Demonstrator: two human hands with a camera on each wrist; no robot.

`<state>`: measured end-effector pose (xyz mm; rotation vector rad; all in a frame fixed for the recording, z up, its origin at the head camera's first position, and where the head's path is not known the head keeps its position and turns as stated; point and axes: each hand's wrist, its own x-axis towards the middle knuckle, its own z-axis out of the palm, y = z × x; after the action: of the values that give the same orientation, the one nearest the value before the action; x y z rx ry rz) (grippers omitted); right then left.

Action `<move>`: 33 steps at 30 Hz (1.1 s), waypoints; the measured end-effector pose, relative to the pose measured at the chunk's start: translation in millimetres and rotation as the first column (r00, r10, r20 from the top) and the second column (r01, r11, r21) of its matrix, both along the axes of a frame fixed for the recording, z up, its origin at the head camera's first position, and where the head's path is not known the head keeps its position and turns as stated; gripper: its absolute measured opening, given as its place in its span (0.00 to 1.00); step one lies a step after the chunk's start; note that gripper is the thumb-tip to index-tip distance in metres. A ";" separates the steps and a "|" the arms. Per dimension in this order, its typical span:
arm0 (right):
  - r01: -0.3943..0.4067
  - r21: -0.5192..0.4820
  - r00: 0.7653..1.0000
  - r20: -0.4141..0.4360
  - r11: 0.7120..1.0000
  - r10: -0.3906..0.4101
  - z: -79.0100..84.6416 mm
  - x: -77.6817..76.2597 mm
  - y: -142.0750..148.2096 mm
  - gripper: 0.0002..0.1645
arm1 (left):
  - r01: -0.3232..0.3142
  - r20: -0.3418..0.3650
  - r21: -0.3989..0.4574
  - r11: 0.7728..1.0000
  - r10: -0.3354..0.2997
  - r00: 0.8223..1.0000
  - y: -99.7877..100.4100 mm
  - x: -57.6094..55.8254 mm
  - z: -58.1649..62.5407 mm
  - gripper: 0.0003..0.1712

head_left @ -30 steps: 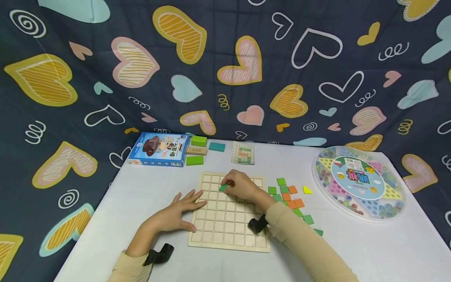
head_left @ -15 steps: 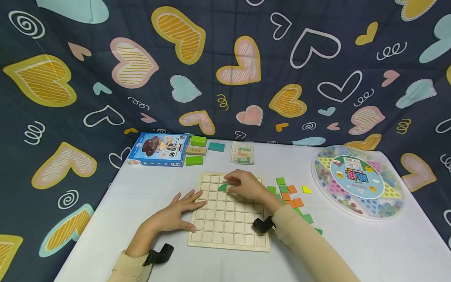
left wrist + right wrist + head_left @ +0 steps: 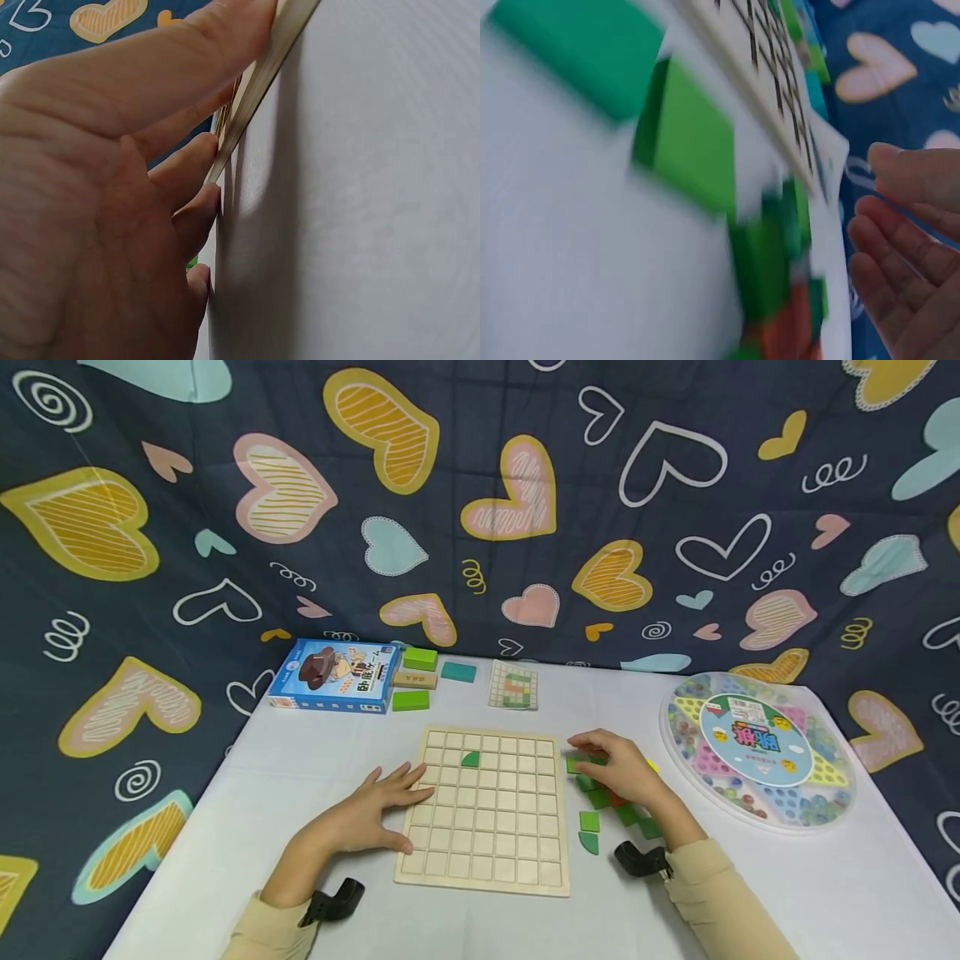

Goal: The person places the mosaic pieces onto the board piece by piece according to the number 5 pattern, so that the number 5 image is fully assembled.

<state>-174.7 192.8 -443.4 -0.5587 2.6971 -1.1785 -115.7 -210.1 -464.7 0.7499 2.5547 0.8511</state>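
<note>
A square wooden grid board [image 3: 482,889] lies on the white table, with one green quarter-round tile [image 3: 470,760] in a cell near its top. My left hand [image 3: 360,814] rests at the board's left edge, fingers spread, thumb and fingertips touching the rim. Over the loose tiles right of the board hovers my right hand [image 3: 626,768], fingers relaxed and holding nothing that shows. Green tiles [image 3: 589,821] and orange ones lie beneath and around it, partly hidden by the hand. In the right wrist view the tiles [image 3: 694,139] are blurred and apart from the fingers.
Behind the board lies a card with a coloured grid pattern [image 3: 513,685]. A blue game box [image 3: 335,677] and several blocks [image 3: 410,700] stand at back left. On the right is a round marble game case [image 3: 757,752]. A heart-patterned cloth [image 3: 450,527] hangs behind.
My right hand has let go of the green quarter-round tile in the board's cell and moved right, over the loose tiles. My left hand stays at the board's edge.
</note>
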 end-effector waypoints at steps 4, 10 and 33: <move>0.039 0.054 0.999 -0.003 0.998 -0.039 -4.7 6.6 21.6 0.21 | -0.008 0.010 0.001 1.000 0.008 1.000 -0.7 1.8 2.8 0.48; 0.097 0.114 0.995 -0.018 0.989 -0.096 -7.1 8.9 47.7 0.20 | -0.013 0.023 0.011 1.000 0.013 1.000 -1.4 3.3 4.7 0.48; 0.134 0.213 0.984 -0.144 0.968 -0.105 3.0 11.3 41.5 0.15 | -0.017 0.009 0.019 1.000 0.017 1.000 0.1 1.0 -0.5 0.49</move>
<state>-163.4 234.3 -440.5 -0.4607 2.9608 -0.8743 -114.7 -210.1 -465.1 0.7293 2.5527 0.8833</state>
